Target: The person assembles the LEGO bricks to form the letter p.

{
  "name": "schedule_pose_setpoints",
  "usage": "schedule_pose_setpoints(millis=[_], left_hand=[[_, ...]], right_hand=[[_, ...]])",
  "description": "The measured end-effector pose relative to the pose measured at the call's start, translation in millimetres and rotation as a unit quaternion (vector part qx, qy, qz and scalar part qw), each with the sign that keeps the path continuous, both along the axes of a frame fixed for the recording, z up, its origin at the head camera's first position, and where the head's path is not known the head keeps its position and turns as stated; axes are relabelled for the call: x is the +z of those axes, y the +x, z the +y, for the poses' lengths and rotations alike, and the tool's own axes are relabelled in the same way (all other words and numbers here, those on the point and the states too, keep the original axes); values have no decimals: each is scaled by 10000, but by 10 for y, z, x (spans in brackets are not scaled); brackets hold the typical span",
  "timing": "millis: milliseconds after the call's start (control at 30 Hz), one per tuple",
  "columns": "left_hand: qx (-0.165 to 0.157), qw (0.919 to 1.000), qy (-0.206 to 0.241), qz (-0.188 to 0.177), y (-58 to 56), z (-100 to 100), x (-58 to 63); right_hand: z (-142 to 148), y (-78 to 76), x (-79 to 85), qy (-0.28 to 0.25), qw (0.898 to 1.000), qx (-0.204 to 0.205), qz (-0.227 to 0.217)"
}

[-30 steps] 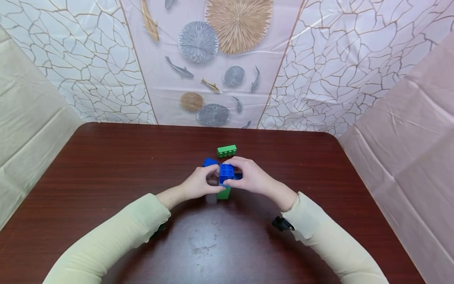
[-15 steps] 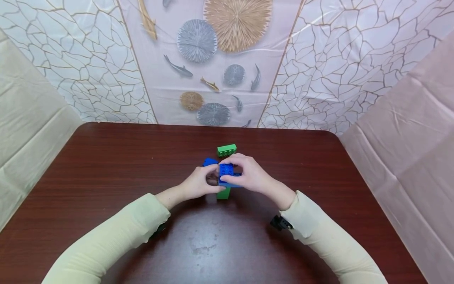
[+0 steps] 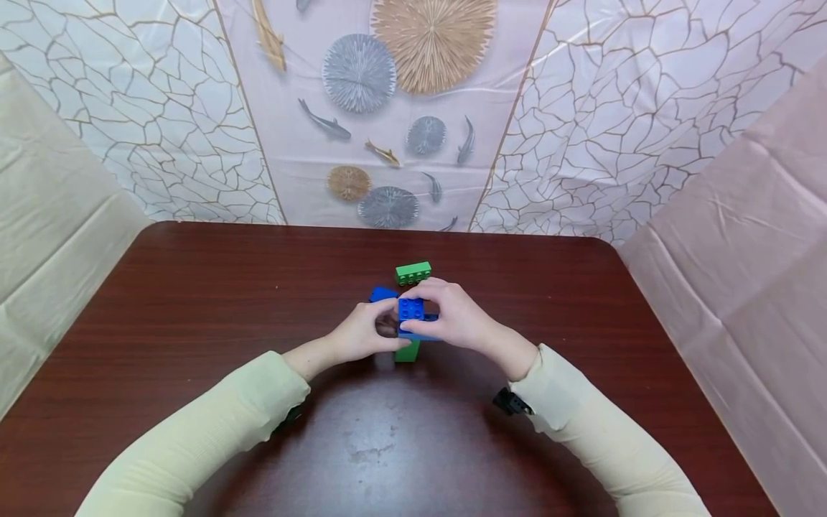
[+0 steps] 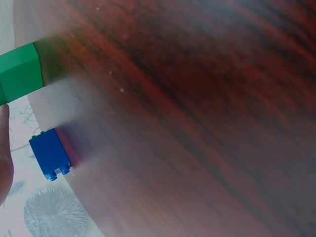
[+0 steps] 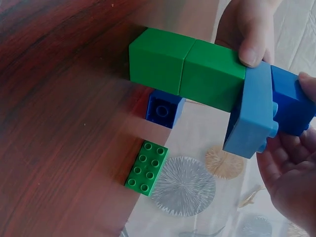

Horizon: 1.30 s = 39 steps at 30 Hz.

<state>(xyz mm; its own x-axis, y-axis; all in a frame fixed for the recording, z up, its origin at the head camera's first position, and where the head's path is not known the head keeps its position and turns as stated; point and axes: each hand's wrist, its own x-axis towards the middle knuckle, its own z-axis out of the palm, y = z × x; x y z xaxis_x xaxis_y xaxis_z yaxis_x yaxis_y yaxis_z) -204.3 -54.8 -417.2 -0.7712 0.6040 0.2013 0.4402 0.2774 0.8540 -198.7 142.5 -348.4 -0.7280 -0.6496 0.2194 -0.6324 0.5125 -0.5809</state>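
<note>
Two green toy building bricks stand stacked upright on the table. A light blue brick lies across their top and sticks out to one side. My left hand holds the stack near its top, its thumb touching where the green and light blue bricks meet. With my right hand I grip a dark blue brick between thumb and fingers. That brick is against the light blue one's studded top; whether it is fully seated I cannot tell. My left hand's fingers are mostly outside the left wrist view.
Behind the stack a loose green brick lies on its side, studs facing me. Another blue brick lies on the table just beyond my left hand. The brown table ends at a patterned backdrop.
My right hand has shifted slightly away from me with the dark blue brick, and more of the light blue brick shows. My left hand has stayed in place.
</note>
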Motion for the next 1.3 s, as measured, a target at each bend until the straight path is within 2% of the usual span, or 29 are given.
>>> schedule_pose_setpoints(millis=[233, 500, 833, 1133, 1300], left_hand=[[36, 10000, -22, 47, 4, 5, -7], [47, 10000, -36, 24, -4, 19, -32], [-60, 10000, -60, -47, 3, 6, 13], [-19, 9999, -102, -9, 8, 11, 25], [47, 9999, -79, -144, 12, 18, 11]], right_hand=[[29, 6, -27, -64, 9999, -97, -37], [123, -18, 33, 209, 9991, -149, -352], [139, -4, 37, -11, 9985, -144, -531], [141, 4, 21, 12, 9987, -178, -483], [172, -36, -6, -192, 9961, -43, -856]])
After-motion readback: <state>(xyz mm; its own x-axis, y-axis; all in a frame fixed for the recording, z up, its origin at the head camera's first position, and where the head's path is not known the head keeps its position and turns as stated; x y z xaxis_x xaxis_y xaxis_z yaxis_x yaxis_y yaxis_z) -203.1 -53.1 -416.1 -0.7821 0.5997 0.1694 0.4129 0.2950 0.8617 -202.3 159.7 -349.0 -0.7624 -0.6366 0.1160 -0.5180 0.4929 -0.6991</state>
